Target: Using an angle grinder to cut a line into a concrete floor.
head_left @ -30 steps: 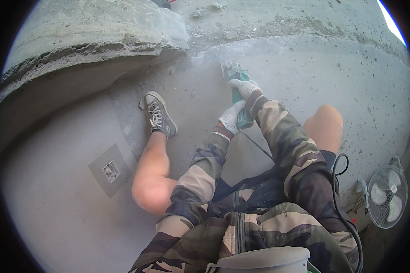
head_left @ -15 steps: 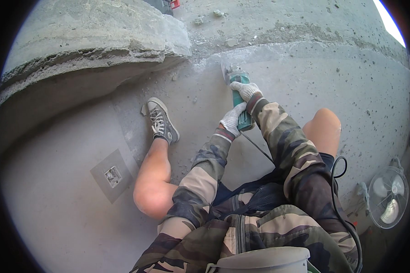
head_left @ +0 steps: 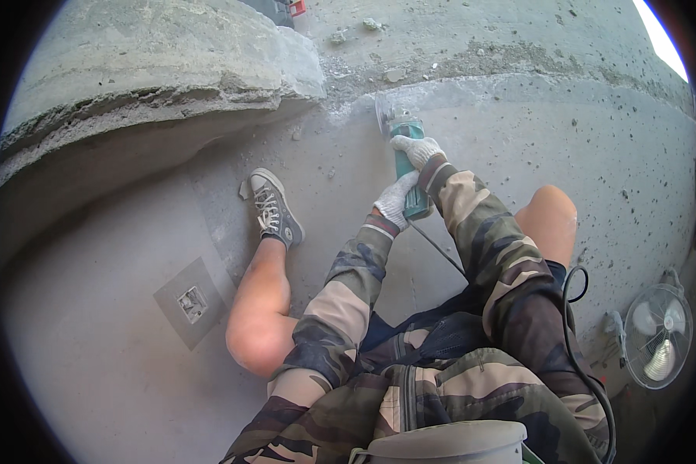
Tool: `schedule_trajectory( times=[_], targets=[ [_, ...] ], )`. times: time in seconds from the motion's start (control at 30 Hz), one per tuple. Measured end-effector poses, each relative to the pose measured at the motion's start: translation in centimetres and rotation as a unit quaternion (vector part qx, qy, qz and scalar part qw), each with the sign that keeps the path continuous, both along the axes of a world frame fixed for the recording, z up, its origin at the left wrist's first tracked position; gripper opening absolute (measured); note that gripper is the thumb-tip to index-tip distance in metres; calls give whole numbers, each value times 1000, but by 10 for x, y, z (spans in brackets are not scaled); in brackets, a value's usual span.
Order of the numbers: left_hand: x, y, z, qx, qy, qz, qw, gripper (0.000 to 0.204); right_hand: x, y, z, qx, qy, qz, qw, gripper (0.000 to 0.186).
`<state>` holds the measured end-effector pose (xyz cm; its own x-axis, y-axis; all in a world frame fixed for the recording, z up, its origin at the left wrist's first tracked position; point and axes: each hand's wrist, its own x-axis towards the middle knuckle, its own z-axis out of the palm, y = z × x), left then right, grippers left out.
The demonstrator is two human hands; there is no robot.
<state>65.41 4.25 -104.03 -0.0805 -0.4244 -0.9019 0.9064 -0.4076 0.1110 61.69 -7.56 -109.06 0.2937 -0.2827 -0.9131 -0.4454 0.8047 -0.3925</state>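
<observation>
A teal angle grinder (head_left: 407, 165) is held out in front of me by both gloved hands. Around its rear body my left hand (head_left: 395, 198) is closed, while my right hand (head_left: 419, 150) grips it farther forward, near the metal head. The grinder's disc (head_left: 383, 116) stands on edge at the left of the head, close to the pale, dusty line where the smooth concrete (head_left: 472, 131) meets a rougher strip. Whether the disc touches the concrete I cannot tell. From the grinder's rear a dark cord (head_left: 438, 247) runs back toward my lap.
A broken-edged concrete ledge (head_left: 170, 85) juts out at the upper left. Below it lies a recessed box (head_left: 192, 304) in a square grey patch. A fan (head_left: 659, 336) stands at the right. Rubble bits (head_left: 372, 25) lie at the top. The cord (head_left: 572, 340) loops by my right arm.
The grinder and both hands have barely moved; my grip stays the same. The dust haze around the disc looks slightly thinner now.
</observation>
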Motion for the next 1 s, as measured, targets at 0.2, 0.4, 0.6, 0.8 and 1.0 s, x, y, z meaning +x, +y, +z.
schedule_trajectory(
  times=[0.2,0.4,0.6,0.8,1.0],
  targets=[
    [1,-4,-1,2,-13,14,1000,32,2,-5,10,18,10,-13,1000,48],
    [4,-6,-7,14,0,17,1000,29,6,-10,13,15,13,-17,1000,48],
    [11,-8,-12,-18,-2,-9,1000,33,10,-14,6,11,12,-7,1000,49],
    [17,-9,-10,-15,-13,-12,1000,33,14,-18,15,-11,-7,5,1000,48],
    [21,-13,-11,-29,-5,-24,999,32,19,-21,12,-16,3,-4,1000,51]
  ],
)
